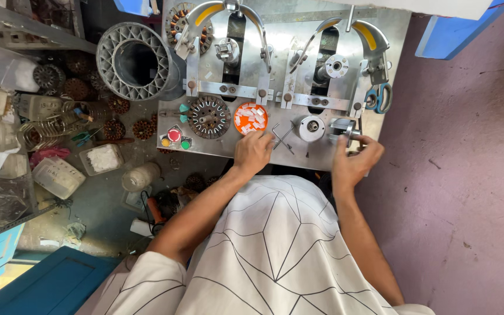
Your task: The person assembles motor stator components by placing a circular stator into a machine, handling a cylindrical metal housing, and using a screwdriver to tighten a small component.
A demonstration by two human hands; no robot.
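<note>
1. The orange dish (250, 118) of small white pieces sat at the centre of the frame, on the metal bench plate (322, 157).
2. The left hand (252, 151) lay just below it, fingertips at its lower rim; whether they pinched a piece I cannot tell.
3. The right hand (354, 160), further right, was closed on a small metal knob (345, 127).
4. A wound stator (209, 116) lay left of the dish.

- Garment: a loose white top printed with thin dark lines forming large angular, web-like polygons.
- Sleeves: short, ending above the elbows; forearms bare.
- Left hand (252, 152) and right hand (354, 161): ungloved, wrists unadorned.
</note>
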